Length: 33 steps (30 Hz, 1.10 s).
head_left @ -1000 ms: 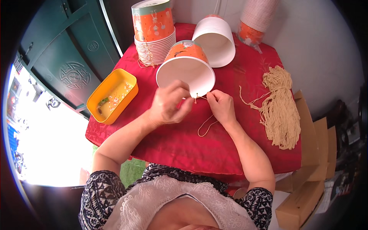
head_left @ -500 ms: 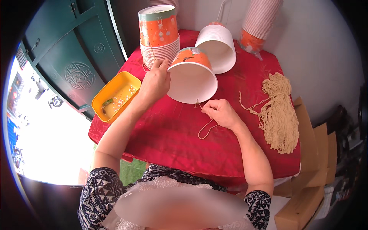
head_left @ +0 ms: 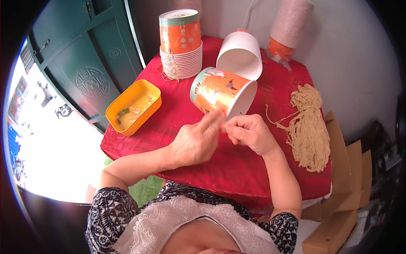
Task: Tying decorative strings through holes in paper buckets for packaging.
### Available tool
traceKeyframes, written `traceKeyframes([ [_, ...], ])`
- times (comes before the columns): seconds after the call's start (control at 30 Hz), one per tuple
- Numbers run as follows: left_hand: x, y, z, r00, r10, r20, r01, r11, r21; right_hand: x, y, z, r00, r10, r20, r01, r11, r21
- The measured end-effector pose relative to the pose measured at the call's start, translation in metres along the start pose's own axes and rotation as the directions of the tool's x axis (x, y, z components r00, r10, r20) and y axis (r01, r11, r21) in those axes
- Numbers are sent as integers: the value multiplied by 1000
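Note:
An orange-and-green paper bucket (head_left: pixel 220 91) lies on its side on the red-covered table, its white-rimmed mouth now turned to the right. At the near side of that rim my two hands meet. My left hand (head_left: pixel 196 142) is closed, with its index finger reaching to the rim; what its fingertips hold is hidden. My right hand (head_left: pixel 252 134) pinches close beside those fingertips at the rim, where the beige string it held a moment ago is mostly hidden by the fingers. A small dark spot shows on the rim just above the right hand.
Upside-down stacked buckets (head_left: pixel 181 59) with strings stand at the back left. White-sided nested buckets (head_left: pixel 240 53) lie behind the held one. A yellow tray (head_left: pixel 146 111) with small scraps is at left, a beige string bundle (head_left: pixel 311 131) at right. Cardboard boxes (head_left: pixel 338 211) stand beyond the table.
My left hand has left the far left side of the bucket and come down to the near rim beside my right hand. The bucket has turned, its mouth swinging from facing me to facing right.

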State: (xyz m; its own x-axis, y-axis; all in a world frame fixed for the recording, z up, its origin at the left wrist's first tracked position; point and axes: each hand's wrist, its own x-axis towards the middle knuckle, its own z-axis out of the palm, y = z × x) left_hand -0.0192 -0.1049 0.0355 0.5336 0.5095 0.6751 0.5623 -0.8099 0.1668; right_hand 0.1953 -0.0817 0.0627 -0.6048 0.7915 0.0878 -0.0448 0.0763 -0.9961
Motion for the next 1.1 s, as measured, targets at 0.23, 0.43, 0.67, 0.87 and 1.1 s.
traceKeyframes([
  [0.23, 60, -10, -45, 978, 141, 153, -154, 985, 77, -55, -7, 21, 997, -15, 72, 18, 999, -43],
  [0.43, 114, -27, -40, 869, 348, 351, -415, 900, 136, -94, -4, 25, 998, -21, 64, 29, 991, -130],
  [0.67, 108, -5, -60, 765, 365, 531, -547, 803, 236, -121, 1, 26, 990, -55, -128, 40, 993, -114],
  [0.87, 77, 8, -64, 729, 370, 575, -657, 614, 438, -121, 10, 26, 978, -44, -206, 43, 999, -11],
  [1.1, 22, -11, -30, 750, 201, 630, -575, 668, 472, -111, 47, 35, 939, -83, -333, 191, 932, 307],
])
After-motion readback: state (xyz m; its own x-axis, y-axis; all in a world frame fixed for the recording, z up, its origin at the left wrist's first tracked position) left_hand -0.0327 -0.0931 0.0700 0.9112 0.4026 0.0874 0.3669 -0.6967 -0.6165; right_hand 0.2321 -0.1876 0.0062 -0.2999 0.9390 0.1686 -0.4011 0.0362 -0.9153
